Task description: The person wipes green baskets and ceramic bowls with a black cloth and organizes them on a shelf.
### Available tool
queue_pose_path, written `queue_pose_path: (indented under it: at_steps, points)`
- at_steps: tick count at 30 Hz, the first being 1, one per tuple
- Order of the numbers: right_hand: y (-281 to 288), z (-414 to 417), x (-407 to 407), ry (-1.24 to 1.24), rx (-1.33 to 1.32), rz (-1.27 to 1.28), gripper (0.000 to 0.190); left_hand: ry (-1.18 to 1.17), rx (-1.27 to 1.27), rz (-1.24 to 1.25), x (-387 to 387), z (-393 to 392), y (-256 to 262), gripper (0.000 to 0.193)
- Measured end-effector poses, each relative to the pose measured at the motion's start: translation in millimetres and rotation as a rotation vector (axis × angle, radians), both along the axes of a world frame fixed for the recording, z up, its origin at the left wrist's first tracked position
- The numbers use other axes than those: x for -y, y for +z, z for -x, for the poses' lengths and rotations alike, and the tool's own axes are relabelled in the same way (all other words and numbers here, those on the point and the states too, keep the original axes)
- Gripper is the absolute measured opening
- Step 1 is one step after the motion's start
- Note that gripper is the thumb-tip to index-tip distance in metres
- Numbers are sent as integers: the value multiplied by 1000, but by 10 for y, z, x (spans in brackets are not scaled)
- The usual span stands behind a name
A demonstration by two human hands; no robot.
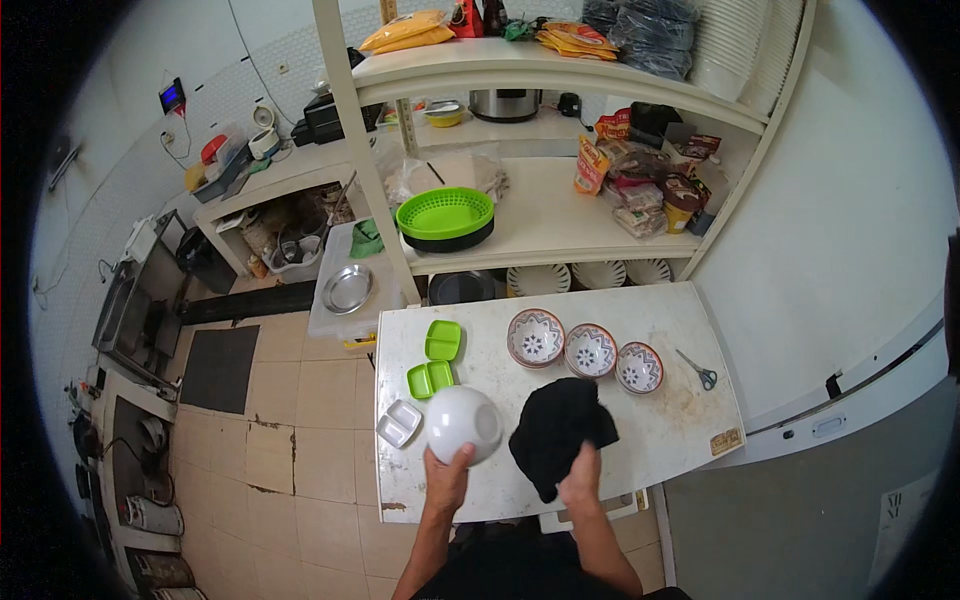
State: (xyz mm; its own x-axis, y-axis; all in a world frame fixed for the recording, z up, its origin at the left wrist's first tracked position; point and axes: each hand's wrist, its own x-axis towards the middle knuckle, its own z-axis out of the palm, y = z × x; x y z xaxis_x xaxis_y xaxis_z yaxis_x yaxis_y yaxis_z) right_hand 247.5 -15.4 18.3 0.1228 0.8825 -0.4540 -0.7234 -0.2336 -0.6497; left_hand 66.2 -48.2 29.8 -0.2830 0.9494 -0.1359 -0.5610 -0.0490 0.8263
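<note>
My left hand (448, 480) grips the rim of a glossy white bowl (463, 421), its outer side and base turned up towards me. In my right hand (583, 478) is a bunched black cloth (559, 431), held apart from the bowl over the white table (491, 504). Three patterned bowls (535, 338) with orange-brown rims stand in a row at the far side of the table. Left of the white bowl lie two green divided dishes (442, 340) and a white divided dish (399, 424), which is close to the bowl's side.
Scissors (697, 370) lie near the table's right edge. Behind the table rises a cream shelf unit (540, 251) with green and black plastic baskets (445, 214) and food packets (637, 172). A plastic bin lid with a metal plate (348, 289) is at left. A white wall bounds the right side.
</note>
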Motion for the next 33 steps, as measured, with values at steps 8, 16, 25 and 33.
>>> queue_pose_path:
  at_steps: [8, 16, 25, 33]
  points:
    - [-39, -610, 35, 376, -189, 180, 59, 92, 60, 57, 98, 347, -82, 52]
    - [-848, -600, 360, 117, -433, 286, 69, -21, 62, 130, 101, 150, -296, 48]
    - [-662, -376, 681, 142, -403, 275, 59, 18, -14, 128, -111, 220, -371, 53]
    - [-742, -443, 558, 45, -690, 427, 75, 22, -29, 142, -40, 214, -525, 58]
